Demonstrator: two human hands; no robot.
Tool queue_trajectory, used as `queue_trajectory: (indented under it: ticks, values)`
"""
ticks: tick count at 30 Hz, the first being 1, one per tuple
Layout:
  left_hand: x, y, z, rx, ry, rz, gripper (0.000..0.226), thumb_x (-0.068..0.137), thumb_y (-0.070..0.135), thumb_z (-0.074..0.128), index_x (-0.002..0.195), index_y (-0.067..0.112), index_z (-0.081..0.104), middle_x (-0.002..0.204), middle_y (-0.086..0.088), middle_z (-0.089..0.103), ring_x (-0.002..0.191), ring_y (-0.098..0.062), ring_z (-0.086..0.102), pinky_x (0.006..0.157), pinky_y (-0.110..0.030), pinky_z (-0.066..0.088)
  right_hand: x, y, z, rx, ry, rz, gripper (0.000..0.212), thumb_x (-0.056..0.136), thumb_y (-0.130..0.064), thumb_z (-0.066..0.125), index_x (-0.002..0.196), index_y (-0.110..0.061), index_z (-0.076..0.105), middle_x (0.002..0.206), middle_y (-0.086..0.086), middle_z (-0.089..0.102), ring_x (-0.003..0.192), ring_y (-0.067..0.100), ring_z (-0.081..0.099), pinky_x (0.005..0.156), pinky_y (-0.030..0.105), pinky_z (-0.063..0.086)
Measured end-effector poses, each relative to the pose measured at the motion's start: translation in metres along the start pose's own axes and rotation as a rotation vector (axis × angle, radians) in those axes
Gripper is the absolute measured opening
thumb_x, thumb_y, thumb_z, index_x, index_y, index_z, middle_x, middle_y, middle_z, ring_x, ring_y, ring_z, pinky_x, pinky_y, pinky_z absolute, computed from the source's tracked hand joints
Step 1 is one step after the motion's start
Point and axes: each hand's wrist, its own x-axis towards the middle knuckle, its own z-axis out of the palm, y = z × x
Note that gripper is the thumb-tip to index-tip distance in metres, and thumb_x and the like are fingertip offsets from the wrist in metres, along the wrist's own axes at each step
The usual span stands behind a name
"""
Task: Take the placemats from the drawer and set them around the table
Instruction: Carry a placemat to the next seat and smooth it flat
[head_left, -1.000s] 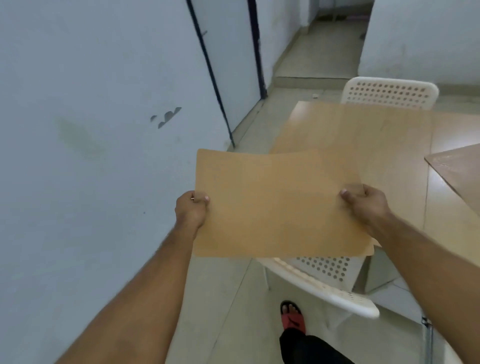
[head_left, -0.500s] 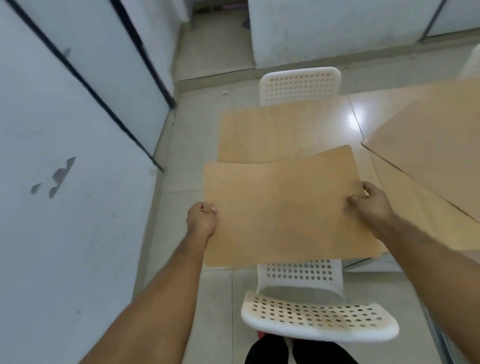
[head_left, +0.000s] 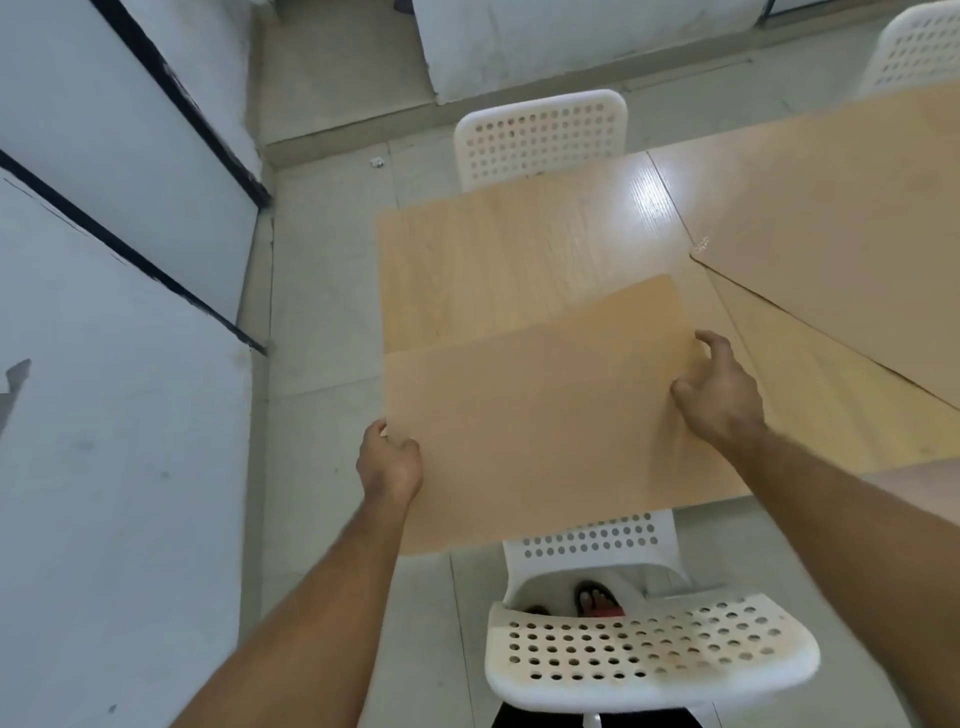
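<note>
A tan rectangular placemat (head_left: 545, 421) hangs low over the near left corner of the light wooden table (head_left: 524, 249). My left hand (head_left: 389, 462) pinches its left edge. My right hand (head_left: 719, 387) holds its right edge, thumb on top and fingers spread loosely. The mat's near part sticks out past the table edge above a chair. A second tan placemat (head_left: 841, 228) lies on the table at the far right.
A white perforated chair (head_left: 649, 649) stands right below me at the table's near side, another (head_left: 540, 135) at the far side, a third (head_left: 919, 47) at top right. A pale wall with dark strips (head_left: 130, 249) runs along the left. Tiled floor lies between.
I have stepped closer and the view has tilted down. The placemat has moved forward and down over the table corner. My right hand's fingers have loosened on the edge.
</note>
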Motion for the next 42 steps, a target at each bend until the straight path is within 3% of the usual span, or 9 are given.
queue_trajectory:
  ticks: [2, 6, 8, 12, 16, 22, 42]
  values:
    - [-0.005, -0.001, 0.003, 0.114, -0.014, 0.074, 0.062, 0.091, 0.018, 0.064, 0.148, 0.008, 0.040, 0.144, -0.016, 0.051, 0.132, -0.034, 0.048, 0.110, -0.037, 0.035, 0.001, 0.002, 0.006, -0.063, -0.010, -0.036, 0.071, 0.088, -0.025, 0.062, 0.152, -0.029, 0.031, 0.143, 0.014, 0.048, 0.124, 0.038, 0.052, 0.100, 0.045, 0.044]
    - [-0.018, -0.002, 0.009, 0.378, -0.032, 0.222, 0.064, 0.092, 0.027, 0.064, 0.146, 0.008, 0.035, 0.147, -0.015, 0.039, 0.132, -0.034, 0.037, 0.106, -0.042, 0.036, -0.006, 0.013, 0.020, -0.326, -0.018, -0.123, 0.072, 0.090, -0.033, 0.061, 0.154, -0.023, 0.030, 0.159, 0.016, 0.026, 0.137, 0.041, 0.037, 0.107, 0.052, 0.040]
    - [-0.023, -0.005, 0.013, 0.422, -0.056, 0.227, 0.066, 0.094, 0.031, 0.061, 0.148, 0.006, 0.032, 0.155, -0.012, 0.030, 0.137, -0.033, 0.032, 0.108, -0.042, 0.036, -0.011, 0.021, 0.027, -0.412, -0.034, -0.197, 0.070, 0.093, -0.040, 0.054, 0.155, -0.024, 0.027, 0.164, 0.016, 0.017, 0.144, 0.040, 0.029, 0.110, 0.054, 0.035]
    - [-0.028, -0.010, 0.018, 0.511, -0.084, 0.235, 0.061, 0.102, 0.035, 0.044, 0.152, 0.007, 0.025, 0.164, -0.006, 0.014, 0.145, -0.029, 0.023, 0.110, -0.045, 0.034, -0.013, 0.034, 0.042, -0.603, -0.224, -0.329, 0.074, 0.095, -0.062, 0.037, 0.158, -0.034, 0.010, 0.168, 0.011, 0.002, 0.154, 0.034, 0.007, 0.120, 0.054, 0.018]
    - [-0.032, -0.019, 0.023, 0.621, -0.110, 0.219, 0.063, 0.105, 0.037, 0.029, 0.158, 0.009, 0.009, 0.167, -0.002, 0.002, 0.151, -0.027, 0.012, 0.111, -0.052, 0.031, -0.009, 0.039, 0.049, -0.694, -0.291, -0.351, 0.078, 0.092, -0.073, 0.024, 0.157, -0.040, -0.005, 0.168, 0.011, -0.010, 0.154, 0.036, -0.007, 0.122, 0.053, 0.006]
    - [-0.036, -0.021, 0.029, 0.596, -0.136, 0.193, 0.062, 0.107, 0.033, 0.025, 0.158, 0.010, -0.001, 0.167, -0.002, -0.007, 0.153, -0.029, 0.002, 0.114, -0.054, 0.028, -0.004, 0.039, 0.048, -0.708, -0.298, -0.372, 0.078, 0.092, -0.075, 0.020, 0.157, -0.042, -0.009, 0.168, 0.010, -0.015, 0.154, 0.035, -0.011, 0.122, 0.052, 0.002]
    - [-0.034, -0.030, 0.030, 0.615, -0.123, 0.225, 0.061, 0.107, 0.031, 0.023, 0.158, 0.011, -0.003, 0.167, -0.003, -0.010, 0.154, -0.027, -0.001, 0.115, -0.054, 0.026, -0.003, 0.038, 0.054, -0.698, -0.288, -0.351, 0.077, 0.092, -0.075, 0.015, 0.157, -0.042, -0.009, 0.168, 0.009, -0.015, 0.154, 0.034, -0.011, 0.123, 0.051, 0.002]
